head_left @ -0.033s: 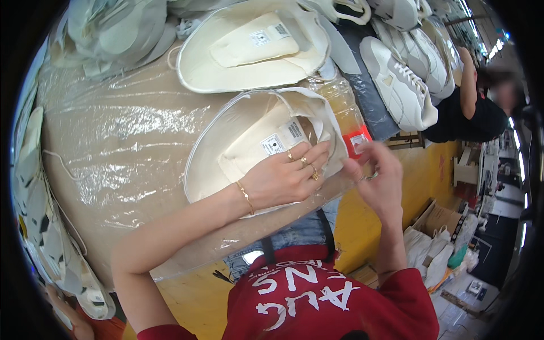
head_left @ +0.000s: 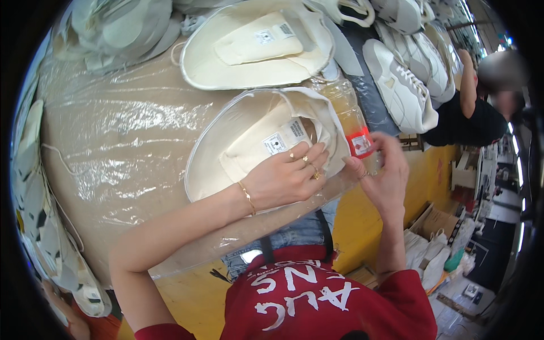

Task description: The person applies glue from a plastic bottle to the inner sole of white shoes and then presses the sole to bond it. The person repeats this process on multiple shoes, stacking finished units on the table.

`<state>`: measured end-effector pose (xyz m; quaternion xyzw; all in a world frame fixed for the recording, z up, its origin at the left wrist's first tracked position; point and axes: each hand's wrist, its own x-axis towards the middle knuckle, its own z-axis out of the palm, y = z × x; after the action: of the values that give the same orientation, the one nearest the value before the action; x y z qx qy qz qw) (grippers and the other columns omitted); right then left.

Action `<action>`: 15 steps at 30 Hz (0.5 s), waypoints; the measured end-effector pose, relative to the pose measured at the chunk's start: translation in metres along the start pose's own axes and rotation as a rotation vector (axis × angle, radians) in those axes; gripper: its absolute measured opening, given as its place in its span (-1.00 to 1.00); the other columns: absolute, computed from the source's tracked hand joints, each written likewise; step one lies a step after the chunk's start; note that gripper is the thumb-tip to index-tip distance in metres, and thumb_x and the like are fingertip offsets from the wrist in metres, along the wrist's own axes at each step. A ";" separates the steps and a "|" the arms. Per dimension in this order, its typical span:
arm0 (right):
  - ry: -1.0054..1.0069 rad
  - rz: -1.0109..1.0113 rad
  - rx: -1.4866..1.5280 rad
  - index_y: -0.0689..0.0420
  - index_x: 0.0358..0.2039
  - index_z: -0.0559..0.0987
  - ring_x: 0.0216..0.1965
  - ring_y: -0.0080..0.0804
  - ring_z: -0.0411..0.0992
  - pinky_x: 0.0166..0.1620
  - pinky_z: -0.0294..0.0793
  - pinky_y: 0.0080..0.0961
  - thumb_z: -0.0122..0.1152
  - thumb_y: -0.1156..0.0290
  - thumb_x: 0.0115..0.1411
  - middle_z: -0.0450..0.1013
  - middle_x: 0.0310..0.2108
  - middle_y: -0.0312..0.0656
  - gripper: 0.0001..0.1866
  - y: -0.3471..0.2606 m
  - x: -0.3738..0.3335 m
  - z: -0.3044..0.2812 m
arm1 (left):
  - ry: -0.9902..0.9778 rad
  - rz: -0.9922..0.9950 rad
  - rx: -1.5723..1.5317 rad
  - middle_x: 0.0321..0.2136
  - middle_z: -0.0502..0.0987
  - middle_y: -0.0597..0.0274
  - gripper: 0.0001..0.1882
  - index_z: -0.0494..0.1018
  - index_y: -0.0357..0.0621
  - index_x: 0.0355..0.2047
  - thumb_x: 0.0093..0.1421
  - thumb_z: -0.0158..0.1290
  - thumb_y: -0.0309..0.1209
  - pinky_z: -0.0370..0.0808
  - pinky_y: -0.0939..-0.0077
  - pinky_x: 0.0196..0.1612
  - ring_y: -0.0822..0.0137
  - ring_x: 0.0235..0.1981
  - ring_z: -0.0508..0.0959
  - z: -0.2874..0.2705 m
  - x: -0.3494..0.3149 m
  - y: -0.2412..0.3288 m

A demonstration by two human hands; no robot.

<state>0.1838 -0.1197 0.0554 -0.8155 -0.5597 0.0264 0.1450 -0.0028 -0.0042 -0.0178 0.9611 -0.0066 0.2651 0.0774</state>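
A cream shoe upper (head_left: 212, 153) lies spread open on the plastic-covered table, its inside facing up with a printed white label (head_left: 275, 144) on the tongue. My left hand (head_left: 292, 173), with rings and a bracelet, rests on the upper, fingers stretched toward its right edge. My right hand (head_left: 385, 175) is just right of that edge, thumb and fingers apart, with nothing visible between them. Beside its fingertips is a small red item with a white label (head_left: 360, 143); whether they touch it I cannot tell.
Another cream upper (head_left: 198, 71) lies farther back, and stacked pieces (head_left: 122, 28) fill the back left. White shoes (head_left: 399, 85) stand at the far right. Several uppers (head_left: 48, 209) hang along the left edge. A person in black (head_left: 470, 122) is beyond the shoes.
My right hand has moved slightly right, and its fingers have spread away from the red item, which shows more fully. My left hand has stayed on the upper.
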 end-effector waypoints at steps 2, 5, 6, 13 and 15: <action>0.023 -0.095 -0.130 0.11 0.08 0.40 -0.18 -0.19 0.48 -0.16 0.46 -0.30 0.48 -0.14 -0.17 0.44 -0.21 -0.11 -0.13 0.005 0.011 -0.002 | -0.098 -0.081 -0.065 0.05 0.48 0.04 -0.72 0.57 -0.17 -0.23 0.06 0.03 -0.37 0.31 0.34 0.15 0.19 0.13 0.41 0.000 -0.003 0.007; -0.175 -0.123 -0.187 0.15 0.24 0.23 -0.05 -0.01 0.46 -0.04 0.47 -0.19 0.45 -0.31 -0.33 0.40 -0.08 0.01 0.20 0.014 0.030 -0.001 | -0.195 -0.106 -0.004 0.17 0.40 0.14 -0.70 0.45 -0.05 -0.06 0.20 -0.04 -0.35 0.28 0.32 0.21 0.25 0.20 0.37 0.003 -0.009 0.012; -0.281 -0.119 -0.117 0.17 0.24 0.23 -0.04 0.00 0.45 -0.03 0.47 -0.18 0.45 -0.31 -0.34 0.40 -0.06 0.03 0.21 0.018 0.036 -0.001 | -0.212 -0.109 -0.033 0.18 0.38 0.16 -0.68 0.44 -0.03 -0.02 0.21 -0.05 -0.35 0.28 0.33 0.21 0.25 0.20 0.36 0.004 -0.011 0.011; -0.554 -0.039 -0.116 0.30 0.16 0.29 -0.03 -0.09 0.47 0.02 0.45 -0.25 0.46 0.21 -0.16 0.42 -0.06 0.08 -0.11 0.047 0.053 0.000 | -0.166 -0.163 -0.180 0.25 0.32 0.27 -0.61 0.40 0.07 0.10 0.25 -0.10 -0.36 0.25 0.34 0.23 0.28 0.25 0.31 0.018 -0.022 0.002; -0.694 0.163 0.029 0.32 0.12 0.33 -0.04 -0.20 0.48 0.02 0.45 -0.32 0.42 0.27 -0.16 0.45 -0.07 0.03 -0.18 0.056 0.059 -0.014 | -0.150 -0.158 -0.190 0.25 0.32 0.29 -0.60 0.40 0.08 0.11 0.26 -0.10 -0.35 0.24 0.33 0.23 0.29 0.26 0.29 0.021 -0.024 0.002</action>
<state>0.2594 -0.0868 0.0612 -0.7976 -0.5084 0.3215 -0.0448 -0.0127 -0.0105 -0.0476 0.9641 0.0385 0.1839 0.1878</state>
